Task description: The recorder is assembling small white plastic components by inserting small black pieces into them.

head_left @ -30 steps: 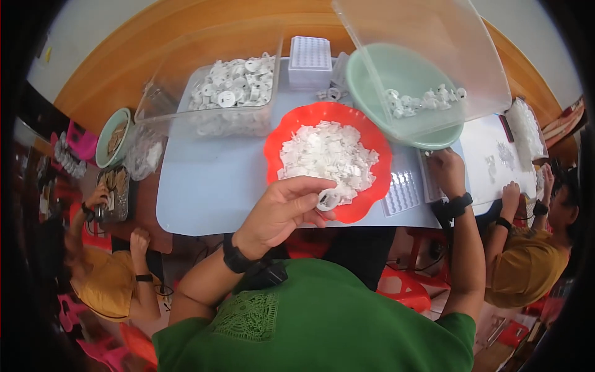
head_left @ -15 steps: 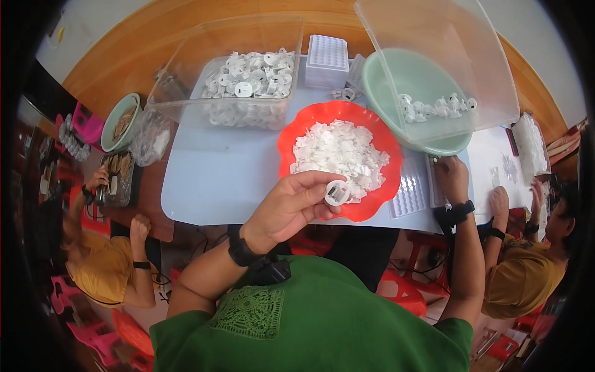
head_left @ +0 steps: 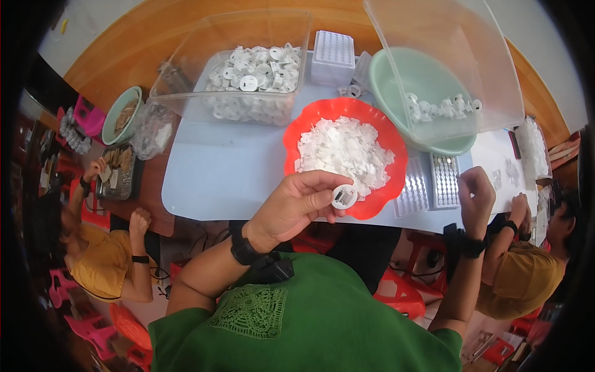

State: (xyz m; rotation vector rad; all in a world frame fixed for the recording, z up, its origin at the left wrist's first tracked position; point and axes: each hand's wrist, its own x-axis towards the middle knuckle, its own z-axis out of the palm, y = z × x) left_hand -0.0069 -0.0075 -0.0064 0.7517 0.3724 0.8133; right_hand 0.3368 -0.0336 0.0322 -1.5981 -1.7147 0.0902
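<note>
The left hand (head_left: pixel 288 208) was positioned at the centre of the frame, palm turned partly upward. Its thumb and index finger were clamped on a round white plastic housing with a dark slot in its face (head_left: pixel 344 196). The housing was located over the lower edge of a red plastic bowl with a scalloped rim (head_left: pixel 400 167), its face directed upward. The bowl contained a heap of small flat white pieces (head_left: pixel 344 149).

The right hand (head_left: pixel 477 197) was positioned at the right of the frame, its fingers curled and the thumb near the index fingertip. Whether a small item was gripped between them could not be determined. Its fingertips were just beside a white tray filled with rows of round, shiny pieces (head_left: pixel 445 181). A clear plastic tray with round pockets (head_left: pixel 410 191) lay between that tray and the bowl.

A clear rectangular plastic bin (head_left: pixel 164 96), filled with white round plastic parts (head_left: pixel 251 77), stood at upper left of centre. A stack of white trays (head_left: pixel 333 57) stood at top centre. A pale green round basin (head_left: pixel 382 80) occupied the upper right, partly behind a tilted clear plastic container (head_left: pixel 496 80). These items were arranged about a light blue board with rounded corners (head_left: pixel 211 167).
</note>
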